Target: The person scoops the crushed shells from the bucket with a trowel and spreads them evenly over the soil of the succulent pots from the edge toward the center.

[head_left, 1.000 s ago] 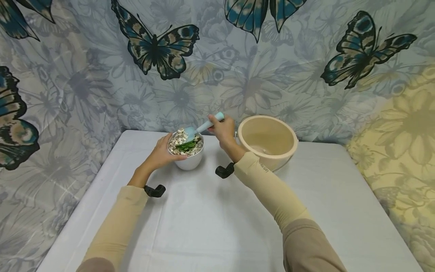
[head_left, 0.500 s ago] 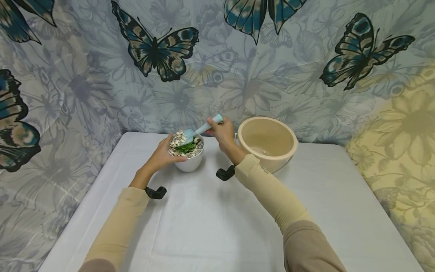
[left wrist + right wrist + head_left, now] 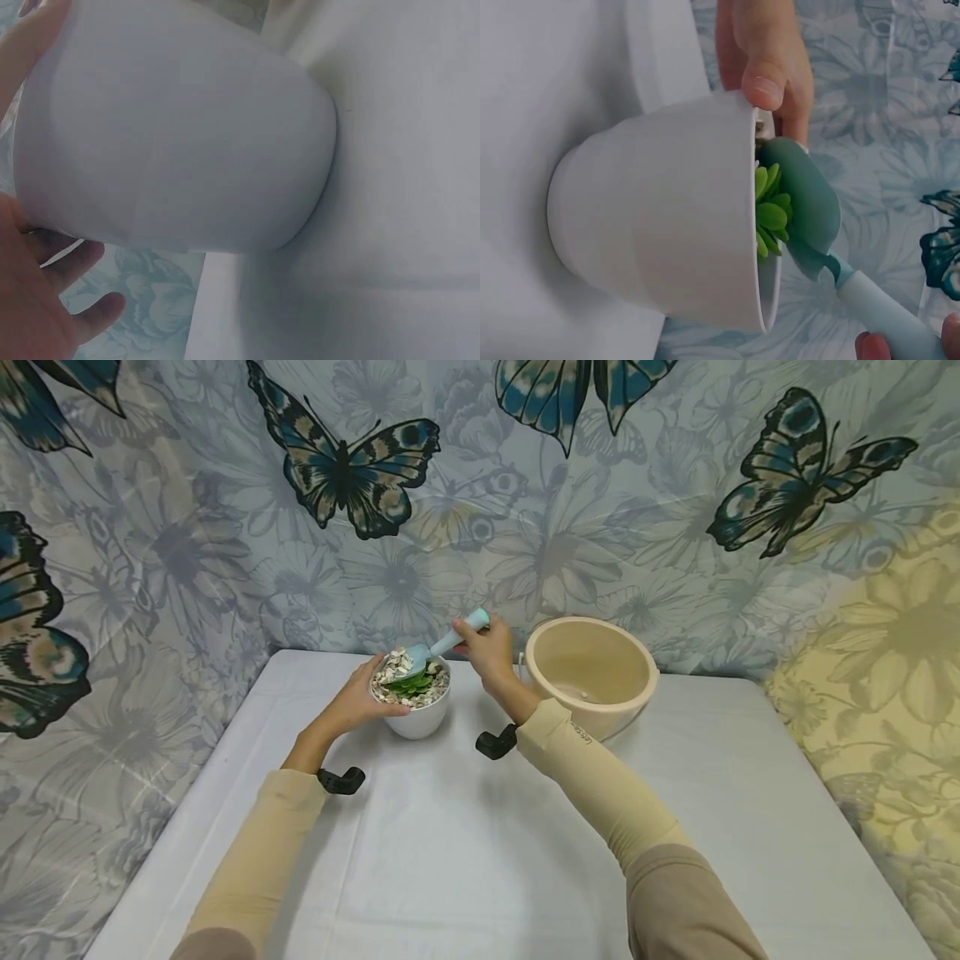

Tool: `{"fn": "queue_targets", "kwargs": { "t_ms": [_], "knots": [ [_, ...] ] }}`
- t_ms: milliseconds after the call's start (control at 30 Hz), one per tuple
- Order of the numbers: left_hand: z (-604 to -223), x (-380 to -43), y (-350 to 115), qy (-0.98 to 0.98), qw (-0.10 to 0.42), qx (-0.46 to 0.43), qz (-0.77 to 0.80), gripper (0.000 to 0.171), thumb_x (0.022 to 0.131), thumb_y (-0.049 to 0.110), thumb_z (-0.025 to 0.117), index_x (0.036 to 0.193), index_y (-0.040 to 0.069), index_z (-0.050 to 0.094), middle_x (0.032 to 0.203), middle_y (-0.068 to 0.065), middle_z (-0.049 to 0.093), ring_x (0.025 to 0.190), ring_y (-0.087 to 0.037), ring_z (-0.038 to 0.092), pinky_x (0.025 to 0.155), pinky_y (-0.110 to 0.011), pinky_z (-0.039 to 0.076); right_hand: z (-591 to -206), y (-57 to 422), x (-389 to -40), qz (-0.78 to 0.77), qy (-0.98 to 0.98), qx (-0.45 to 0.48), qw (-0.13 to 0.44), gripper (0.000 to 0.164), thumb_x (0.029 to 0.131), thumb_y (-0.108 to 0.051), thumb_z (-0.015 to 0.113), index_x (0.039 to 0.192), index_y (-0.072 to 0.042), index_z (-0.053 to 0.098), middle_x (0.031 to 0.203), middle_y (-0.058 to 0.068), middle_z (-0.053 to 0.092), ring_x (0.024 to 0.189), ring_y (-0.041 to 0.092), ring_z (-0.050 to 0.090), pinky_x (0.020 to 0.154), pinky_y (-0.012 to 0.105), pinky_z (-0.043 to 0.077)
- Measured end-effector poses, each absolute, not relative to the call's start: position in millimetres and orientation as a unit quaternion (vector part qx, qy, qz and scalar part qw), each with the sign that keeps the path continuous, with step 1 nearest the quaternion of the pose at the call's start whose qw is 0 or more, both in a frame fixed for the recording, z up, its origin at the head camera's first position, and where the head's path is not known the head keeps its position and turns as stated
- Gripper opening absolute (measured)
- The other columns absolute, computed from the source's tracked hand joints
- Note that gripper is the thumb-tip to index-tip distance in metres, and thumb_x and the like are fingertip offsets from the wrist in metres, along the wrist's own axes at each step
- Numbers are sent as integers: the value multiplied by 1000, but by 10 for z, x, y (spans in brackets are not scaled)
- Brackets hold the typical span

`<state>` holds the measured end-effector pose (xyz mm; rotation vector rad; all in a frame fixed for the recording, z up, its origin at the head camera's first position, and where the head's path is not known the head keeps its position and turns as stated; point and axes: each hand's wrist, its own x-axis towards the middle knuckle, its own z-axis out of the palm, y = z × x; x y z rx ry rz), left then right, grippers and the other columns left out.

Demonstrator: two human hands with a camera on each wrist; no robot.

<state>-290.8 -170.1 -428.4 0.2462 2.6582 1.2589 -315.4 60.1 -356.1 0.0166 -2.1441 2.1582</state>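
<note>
A white flower pot [image 3: 422, 721] stands upright at the back of the table, with a green succulent [image 3: 771, 216] and pale stone chips [image 3: 390, 667] inside. My left hand [image 3: 358, 700] grips its rim from the left, thumb in front and the other fingers around the far side. From the right, my right hand [image 3: 491, 652] holds a light-blue hand trowel [image 3: 814, 202] by its handle. The trowel's blade lies tilted just over the succulent, with chips on it at the pot's left side. In the left wrist view the pot's wall hides most of its contents.
Right of the pot stands a beige bucket [image 3: 630, 720] with a few small bits at its bottom, close to my right forearm. A white cloth covers the table [image 3: 450, 860]. Butterfly-patterned fabric [image 3: 480, 527] hangs directly behind.
The trowel's handle has shifted slightly left with my right hand, its blade staying over the pot. My left hand keeps its hold on the pot.
</note>
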Motion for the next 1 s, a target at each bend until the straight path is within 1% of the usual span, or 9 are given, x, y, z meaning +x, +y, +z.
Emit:
{"fn": "queue_targets", "kwargs": {
  "t_ms": [67, 133, 267, 400, 500, 633, 867, 1000],
  "knots": [
    [-4300, -2882, -1681, 897, 88, 76, 426, 122, 73, 51, 82, 158, 12, 4, 162, -20, 9, 150, -42, 12, 115, -67, 20, -3574, 609, -3154, 712, -700, 10, 47, 24, 92, -14, 67, 106, 4, 58, 112, 26, 67, 72, 11, 65, 85, 42, 59],
    [-4297, -2850, -1656, 901, 81, 69, 420, 124, 71, 55, 81, 158, 11, 5, 162, -21, 10, 149, -42, 13, 114, -67, 21, -3577, 617, -3148, 715, -697, 16, 42, 22, 93, -14, 66, 105, 3, 59, 112, 27, 67, 73, 12, 66, 86, 43, 58],
    [-4271, -2818, -1628, 911, 75, 68, 401, 126, 71, 61, 78, 158, 10, 3, 162, -22, 11, 148, -42, 15, 113, -67, 23, -3569, 622, -3140, 707, -706, 21, 28, 23, 94, -17, 64, 108, 1, 59, 113, 23, 67, 83, 19, 68, 87, 39, 58],
    [-4235, -2832, -1652, 910, 83, 76, 399, 123, 73, 56, 79, 158, 10, 2, 162, -22, 10, 149, -42, 13, 113, -67, 22, -3550, 612, -3116, 692, -721, 30, 21, 28, 96, -18, 62, 113, 3, 57, 113, 23, 66, 96, 30, 68, 85, 33, 59],
    [-4232, -2859, -1665, 903, 97, 82, 410, 122, 74, 52, 80, 158, 12, 1, 162, -21, 8, 149, -42, 11, 114, -67, 21, -3539, 609, -3093, 685, -727, 32, 20, 29, 96, -18, 62, 115, 4, 57, 113, 23, 66, 100, 35, 68, 83, 31, 59],
    [-4271, -2885, -1667, 897, 104, 78, 422, 123, 73, 52, 81, 158, 14, 0, 163, -20, 6, 150, -42, 10, 115, -67, 19, -3512, 611, -3087, 685, -728, 38, 19, 30, 96, -16, 62, 116, 4, 56, 111, 23, 65, 99, 36, 68, 82, 30, 59],
    [-4284, -2844, -1642, 898, 90, 68, 425, 123, 73, 54, 80, 158, 13, 2, 163, -21, 7, 149, -43, 11, 114, -67, 20, -3453, 626, -3094, 673, -736, 60, 37, 35, 95, -15, 64, 120, 8, 56, 112, 25, 65, 100, 37, 68, 81, 30, 59],
    [-4273, -2843, -1647, 902, 94, 69, 416, 124, 73, 57, 79, 158, 13, 1, 163, -21, 6, 149, -43, 11, 114, -68, 21, -3453, 628, -3100, 674, -736, 57, 29, 32, 95, -15, 63, 117, 7, 56, 113, 25, 64, 103, 36, 67, 83, 31, 59]
  ]
}}
